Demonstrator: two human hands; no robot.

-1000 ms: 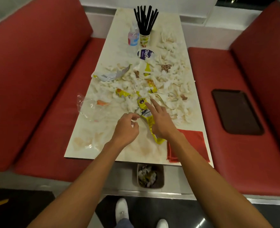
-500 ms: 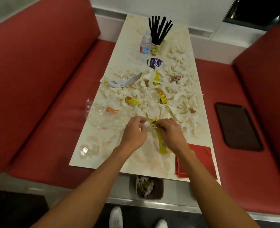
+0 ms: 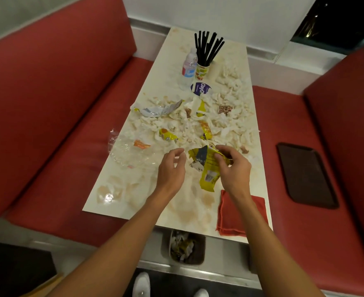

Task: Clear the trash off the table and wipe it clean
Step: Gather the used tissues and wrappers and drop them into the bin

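Note:
The long white table (image 3: 121, 202) is strewn with torn white paper scraps (image 3: 230, 127), small yellow wrappers (image 3: 167, 135), a silver foil wrapper (image 3: 157, 110) and a clear plastic bag (image 3: 129, 153). My right hand (image 3: 234, 168) grips a yellow snack wrapper (image 3: 208, 172), lifted just above the tabletop and hanging down. My left hand (image 3: 172, 166) hovers just left of the wrapper with fingers loosely curled, holding nothing. A folded red cloth (image 3: 238, 213) lies at the table's near right corner. A bin (image 3: 186, 246) with trash in it stands on the floor below the near edge.
A water bottle (image 3: 188, 67), a cup of black straws (image 3: 204, 61) and a blue-and-white lid (image 3: 200, 88) stand at the far end. Red bench seats flank the table; a dark tray (image 3: 305, 174) lies on the right seat.
My right hand has lifted the yellow wrapper off the table and opened it out. My left hand has let go of it and drawn slightly left.

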